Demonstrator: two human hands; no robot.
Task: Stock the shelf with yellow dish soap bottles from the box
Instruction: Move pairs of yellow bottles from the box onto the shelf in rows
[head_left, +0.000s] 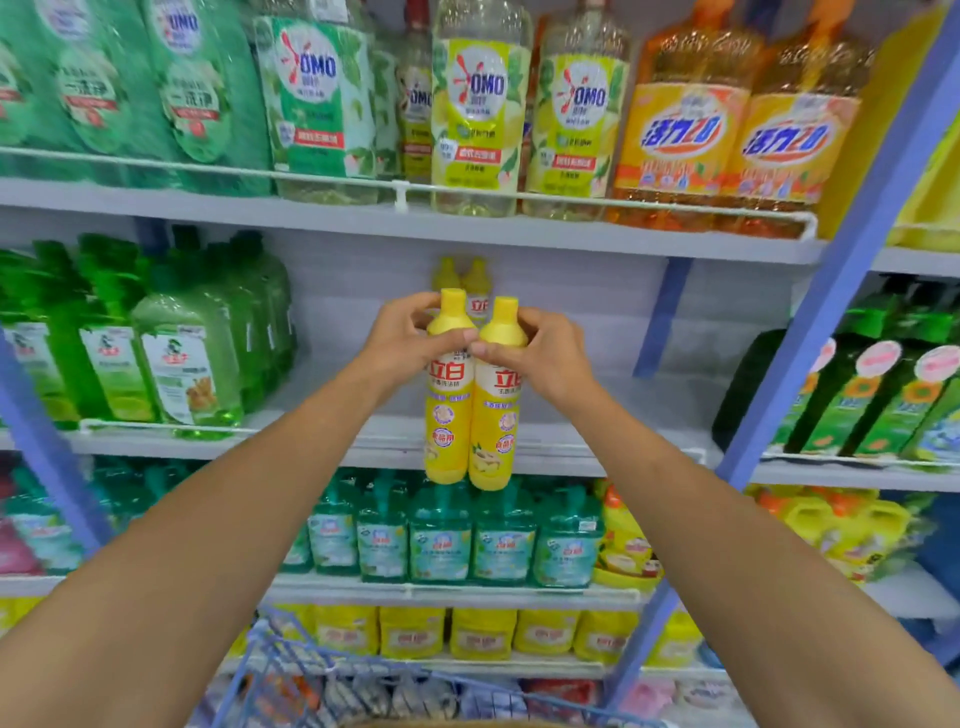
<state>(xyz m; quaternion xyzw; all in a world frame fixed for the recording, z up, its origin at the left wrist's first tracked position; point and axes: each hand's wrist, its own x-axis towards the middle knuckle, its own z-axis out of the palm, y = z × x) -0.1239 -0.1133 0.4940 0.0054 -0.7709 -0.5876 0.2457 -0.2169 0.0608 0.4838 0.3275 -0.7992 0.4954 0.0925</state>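
Note:
Two yellow dish soap bottles hang side by side in front of the middle shelf. My left hand grips the neck of the left yellow bottle. My right hand grips the neck of the right yellow bottle. Both bottles are upright, their bases below the shelf's front rail. Two more yellow bottles stand at the back of the same shelf, behind the held pair. The box is not visible.
Green soap bottles fill the left of the middle shelf; its centre and right are bare. Dark green bottles stand in the bay to the right. A blue wire basket sits low in front. Blue uprights frame the bay.

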